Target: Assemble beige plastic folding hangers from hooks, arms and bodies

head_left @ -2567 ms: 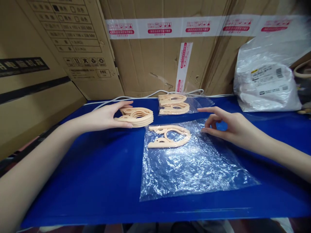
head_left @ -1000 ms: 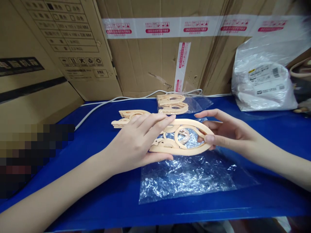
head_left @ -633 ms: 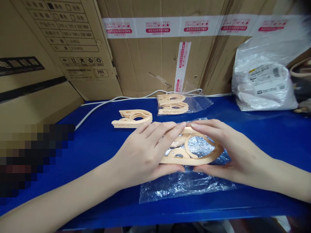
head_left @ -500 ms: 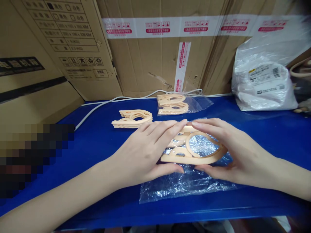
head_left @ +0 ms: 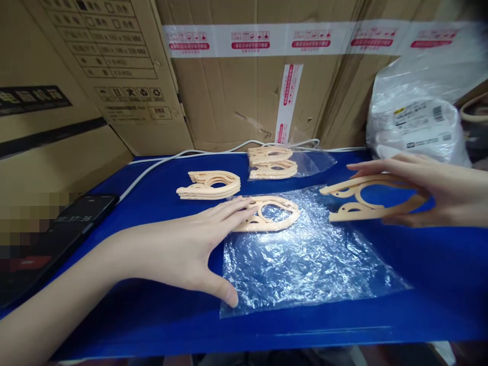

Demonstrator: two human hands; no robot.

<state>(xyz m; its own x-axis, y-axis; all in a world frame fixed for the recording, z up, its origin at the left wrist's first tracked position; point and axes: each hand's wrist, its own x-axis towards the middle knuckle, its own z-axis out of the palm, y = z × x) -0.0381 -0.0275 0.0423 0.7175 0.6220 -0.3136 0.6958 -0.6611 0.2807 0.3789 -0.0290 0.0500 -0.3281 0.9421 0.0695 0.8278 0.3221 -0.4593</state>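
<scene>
Between right hand fingers — seemingly — hanger

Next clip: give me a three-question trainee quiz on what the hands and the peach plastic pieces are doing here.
1. True or false: the right hand holds a peach hanger piece above the blue table.
2. What do the left hand fingertips touch?
A. the white cable
B. the piece on the clear bag
C. the phone
3. How many stacks of pieces lie beyond the clear bag?

Key: 1 true. 2 B, the piece on the clear bag. 3 two: a loose stack and a bagged stack.
</scene>
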